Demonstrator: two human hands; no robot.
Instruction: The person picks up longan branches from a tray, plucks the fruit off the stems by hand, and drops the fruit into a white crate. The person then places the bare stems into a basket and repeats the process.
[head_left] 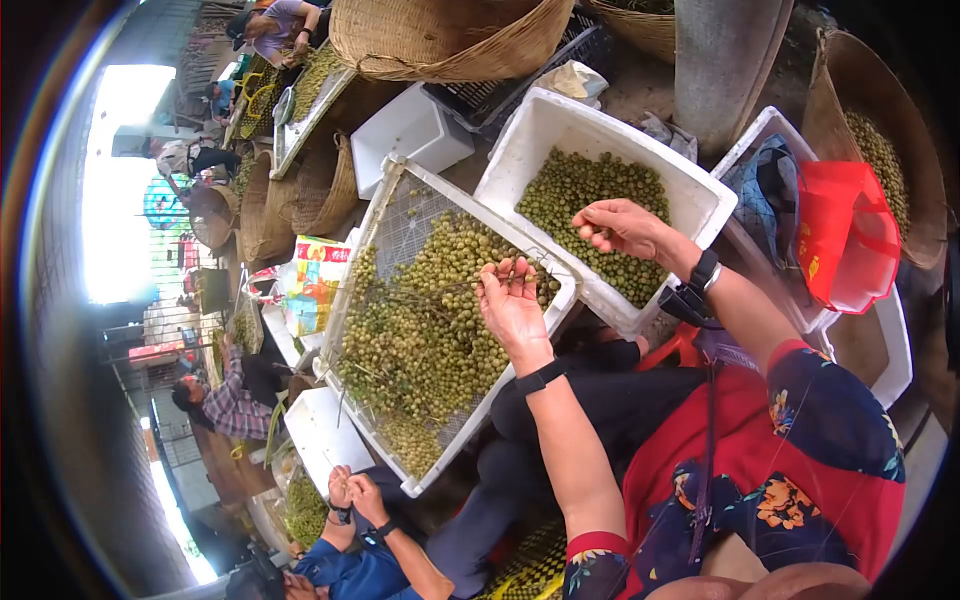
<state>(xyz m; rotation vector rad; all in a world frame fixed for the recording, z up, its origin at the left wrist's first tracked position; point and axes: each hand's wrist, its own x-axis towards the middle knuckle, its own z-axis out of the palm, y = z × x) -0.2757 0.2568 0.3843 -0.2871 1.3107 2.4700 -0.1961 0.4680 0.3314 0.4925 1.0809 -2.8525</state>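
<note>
My left hand (514, 305) is over the mesh-bottomed tray (378, 225), palm up and fingers curled on a thin dark stem (530, 278). In the tray lies a heap of small round yellow-green fruits (440, 330), some on thin stems. My right hand (618, 228) is above the white foam box (690, 182), its fingertips pinched together; what they hold, if anything, is too small to make out. Loose green fruits (575, 185) cover the bottom of that box, which stands against the tray's right side.
Across the tray a co-worker's hands (355, 492) are close together. Around me stand a large wicker basket (440, 40), a white bin (410, 135), a red bag (845, 235), a concrete pillar (715, 75) and a colourful package (312, 285). Other people sit farther back.
</note>
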